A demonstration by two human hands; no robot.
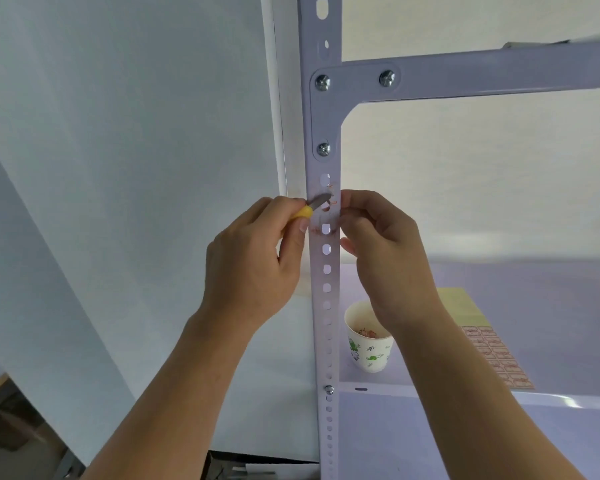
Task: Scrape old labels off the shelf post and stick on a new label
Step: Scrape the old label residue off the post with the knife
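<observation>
Gripping scraper point(310, 206) with left hand point(253, 261) to lift old label point(330, 206), pinching post point(326, 341) with right hand point(385, 251), apparently steadying it.

We raise both bare forearms; our left hand point(253, 258) grips a scraper point(310, 206), our right hand point(385, 258) curls its fingers level with it.

Soft, even light is filling the scene, casting a lilac tint over the pale perforated metal shelf post point(323, 306) and the white wall point(118, 133). Glare is glinting off the round silver screw heads point(322, 82) and streaking the lower shelf's front edge point(565, 400). Shadows are falling faint — wide-angle distortion is bending lines near the borders.
</observation>
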